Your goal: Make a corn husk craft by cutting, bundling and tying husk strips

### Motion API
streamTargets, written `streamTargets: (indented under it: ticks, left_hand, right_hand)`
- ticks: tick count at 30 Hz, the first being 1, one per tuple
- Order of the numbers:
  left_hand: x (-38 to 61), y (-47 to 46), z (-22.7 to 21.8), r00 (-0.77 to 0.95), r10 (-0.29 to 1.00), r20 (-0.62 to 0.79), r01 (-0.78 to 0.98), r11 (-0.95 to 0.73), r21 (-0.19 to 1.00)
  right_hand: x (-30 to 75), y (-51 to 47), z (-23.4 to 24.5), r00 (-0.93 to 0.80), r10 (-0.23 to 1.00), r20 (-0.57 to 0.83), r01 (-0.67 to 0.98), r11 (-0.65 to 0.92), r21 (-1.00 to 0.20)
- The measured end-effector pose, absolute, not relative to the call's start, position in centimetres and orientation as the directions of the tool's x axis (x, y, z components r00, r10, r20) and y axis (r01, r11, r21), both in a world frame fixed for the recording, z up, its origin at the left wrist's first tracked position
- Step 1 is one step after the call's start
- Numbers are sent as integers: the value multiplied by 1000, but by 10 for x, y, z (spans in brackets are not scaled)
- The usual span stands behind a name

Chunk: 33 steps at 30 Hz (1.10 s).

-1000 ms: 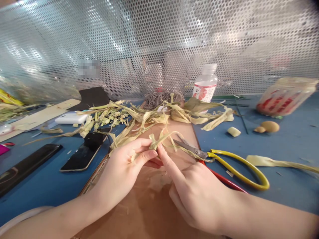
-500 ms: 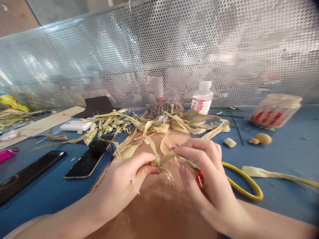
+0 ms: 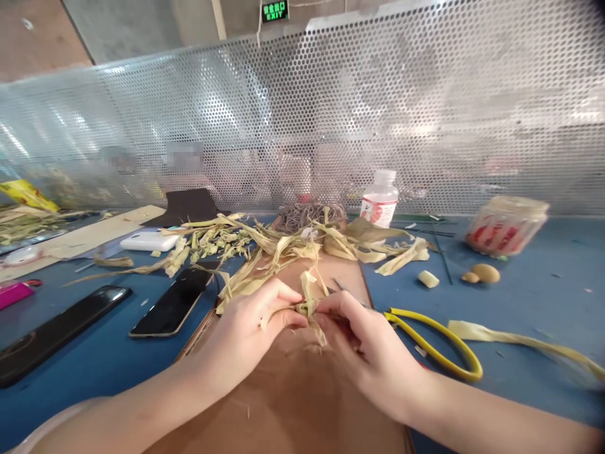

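Note:
A pale, dried corn husk strip [image 3: 308, 307] is bunched and twisted between my hands above the brown board [image 3: 293, 403]. My left hand [image 3: 250, 321] pinches one side of it between thumb and fingers. From the other side, my right hand [image 3: 366, 353] grips it with thumb and forefinger, the other fingers curled under. Yellow-handled scissors [image 3: 466, 372] lie by my right hand, which covers their middle. Just beyond my fingers, loose dried husks [image 3: 278, 246] lie heaped on the board's far end.
Left on the blue table stand two black phones [image 3: 172, 302], a white case [image 3: 149, 240] and black card [image 3: 186, 205]. A plastic bottle [image 3: 379, 205], a tilted jar [image 3: 508, 227] and a gourd-shaped piece [image 3: 484, 273] sit right. A perforated metal screen [image 3: 331, 113] closes the back.
My right hand's spread fingers have closed into a pinch on the husk, close to my left hand. A husk end now stands up between them. The view has tilted slightly upward.

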<state>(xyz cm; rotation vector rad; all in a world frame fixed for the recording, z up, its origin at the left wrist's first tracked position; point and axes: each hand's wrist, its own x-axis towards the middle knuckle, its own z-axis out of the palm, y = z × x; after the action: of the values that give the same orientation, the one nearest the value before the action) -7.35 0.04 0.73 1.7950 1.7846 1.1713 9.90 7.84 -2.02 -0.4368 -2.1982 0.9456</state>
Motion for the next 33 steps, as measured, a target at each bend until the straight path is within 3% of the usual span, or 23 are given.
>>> streamTargets:
  ticks: [9,13,16,24,33]
  left_hand:
    - [-74,4,-1,-196,934,298,586,-132,799]
    - [-74,6,3,-136,888,438,689,-233,686]
    - [-74,8,6,-115,888,445,729,-229,645]
    - [-69,8,12,-156,935,319,532,-192,825]
    - [-72,9,6,-172,939,297,536,-164,828]
  right_hand:
    - [97,78,-23,-692,556,461,58,680,-731]
    - [97,78,-23,-676,588,444,88,663,-744]
    - [96,77,-23,-672,603,430,88,642,-762]
    - [96,79,-25,-665,625,409,75,601,-796]
    - [95,82,-25,-617,676,403,105,578,-809]
